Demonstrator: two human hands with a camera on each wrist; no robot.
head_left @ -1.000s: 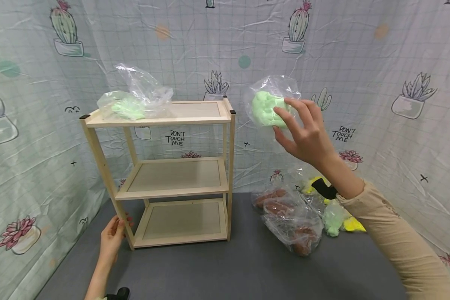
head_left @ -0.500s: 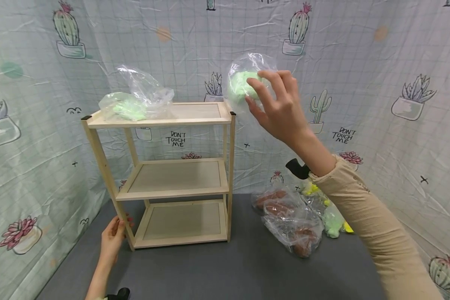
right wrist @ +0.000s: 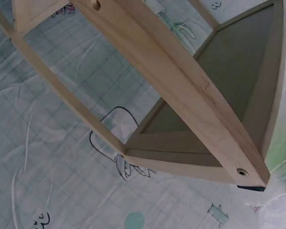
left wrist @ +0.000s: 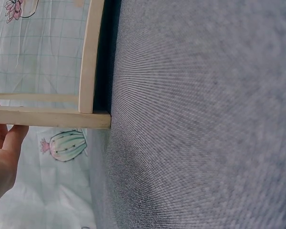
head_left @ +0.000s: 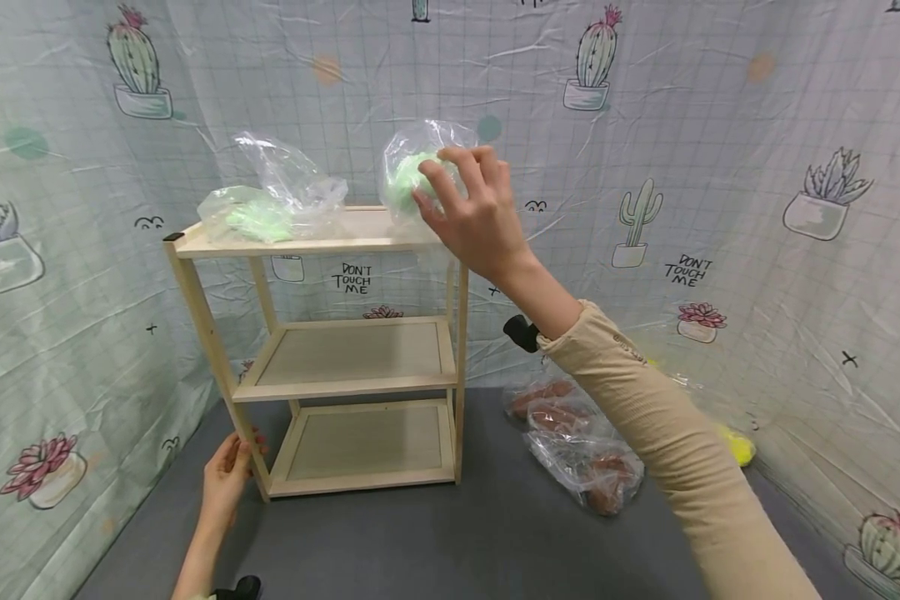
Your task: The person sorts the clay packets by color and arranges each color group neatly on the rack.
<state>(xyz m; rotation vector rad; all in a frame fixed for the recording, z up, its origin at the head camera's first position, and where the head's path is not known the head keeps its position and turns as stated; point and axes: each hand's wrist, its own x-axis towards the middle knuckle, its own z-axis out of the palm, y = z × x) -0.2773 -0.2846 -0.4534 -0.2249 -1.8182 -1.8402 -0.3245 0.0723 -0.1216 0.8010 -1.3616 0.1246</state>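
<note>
My right hand pinches a clear plastic bag with a pale green, soft-looking lump in it, over the right end of the top shelf. Part of this bag shows at the edge of the right wrist view. A second clear bag with a green lump lies on the top shelf's left side. Low on the left, my left hand grips the front left post of the three-tier wooden rack. In the left wrist view, thumb and fingers stand on both sides of that post.
Clear bags with reddish-brown lumps lie on the grey tabletop right of the rack. A yellow item shows behind my right sleeve, which covers other things there. A cactus-print curtain surrounds the table.
My right hand has carried the bagged green lump leftward, rising and then dipping, from right of the rack to over its top shelf. The left hand has stayed on the post.
</note>
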